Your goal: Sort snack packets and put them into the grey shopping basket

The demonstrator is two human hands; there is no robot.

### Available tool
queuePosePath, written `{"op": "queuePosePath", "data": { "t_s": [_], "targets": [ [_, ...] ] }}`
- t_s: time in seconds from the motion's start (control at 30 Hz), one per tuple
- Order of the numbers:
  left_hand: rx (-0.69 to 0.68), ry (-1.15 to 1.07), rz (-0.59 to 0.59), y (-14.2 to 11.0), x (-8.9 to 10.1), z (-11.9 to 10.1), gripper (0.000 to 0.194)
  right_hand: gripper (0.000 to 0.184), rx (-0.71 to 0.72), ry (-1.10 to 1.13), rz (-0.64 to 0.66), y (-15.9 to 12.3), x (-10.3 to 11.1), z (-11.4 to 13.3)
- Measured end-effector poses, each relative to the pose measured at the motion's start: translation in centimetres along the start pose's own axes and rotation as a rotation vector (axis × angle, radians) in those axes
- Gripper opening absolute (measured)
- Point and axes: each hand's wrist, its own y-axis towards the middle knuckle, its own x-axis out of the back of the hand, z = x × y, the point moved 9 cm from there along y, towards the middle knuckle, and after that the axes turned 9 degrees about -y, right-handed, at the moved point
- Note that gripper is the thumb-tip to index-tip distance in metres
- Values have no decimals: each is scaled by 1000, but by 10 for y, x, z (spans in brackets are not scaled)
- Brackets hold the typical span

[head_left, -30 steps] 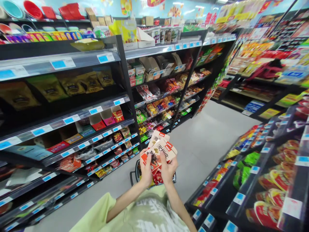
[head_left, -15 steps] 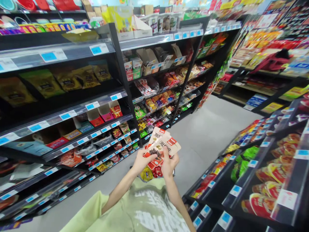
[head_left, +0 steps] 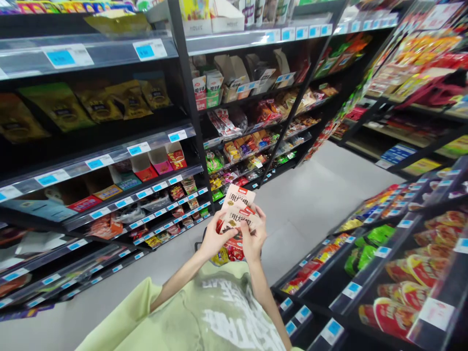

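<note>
Two white-and-red snack packets (head_left: 239, 196) are held up in front of my body, one overlapping the other. My left hand (head_left: 214, 237) pinches them at the left side, thumb across the front packet. My right hand (head_left: 254, 237) grips the right edge, its thumb also on the front and fingers behind. Dark print and a food picture show on the packets; their lower parts are partly covered by my thumbs. Just below the hands, a yellow package (head_left: 220, 257) and red packages (head_left: 235, 253) are partly visible in a dark-rimmed container, mostly hidden by my hands and shirt.
Black shelving (head_left: 183, 73) with bagged and boxed snacks runs along the left and ahead. At the right stands a lower rack (head_left: 365, 287) holding red cups and green bags (head_left: 369, 246). Grey floor (head_left: 310, 195) lies between them, with another display farther back.
The two packets are now stacked more one above the other instead of fanned sideways, and my right hand has shifted slightly left. The camera view has tilted down a little.
</note>
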Motion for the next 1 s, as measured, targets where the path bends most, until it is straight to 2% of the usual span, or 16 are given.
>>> {"op": "queuePosePath", "data": {
  "t_s": [0.1, 0.17, 0.2, 0.27, 0.33, 0.47, 0.57, 0.67, 0.8, 1.0],
  "targets": [
    [3, -22, -4, 3, 0, -1, 61, 50, -40, 54, 54, 0, -8, -6],
    [4, -11, 7, 5, 0, -2, 52, 47, -17, 75, 64, 1, -12, -5],
    [11, -22, 17, 6, 0, -1, 48, 44, 1, 93, 58, 2, -13, -2],
    [33, -70, 48, 7, 0, 2, 45, 49, 27, 147, 19, 3, -12, 1],
    [48, -123, 74, 8, 2, 6, 48, 53, -13, 228, -45, 4, -10, -3],
    [81, -244, 44, 7, 10, 15, 62, 37, -202, 333, -118, 5, -12, -23],
    [153, -363, -38, 4, 16, 23, 66, 32, -255, 324, -119, 4, -13, -31],
    [201, -457, -122, 2, 22, 28, 65, 29, -257, 261, -70, 4, -15, -34],
    [221, -479, -166, 2, 29, 29, 66, 24, -281, 433, 41, 5, -24, -40],
    [170, -392, 3, 5, 27, 24, 63, 16, -322, 433, 194, 4, -31, -49]
  ]
}}
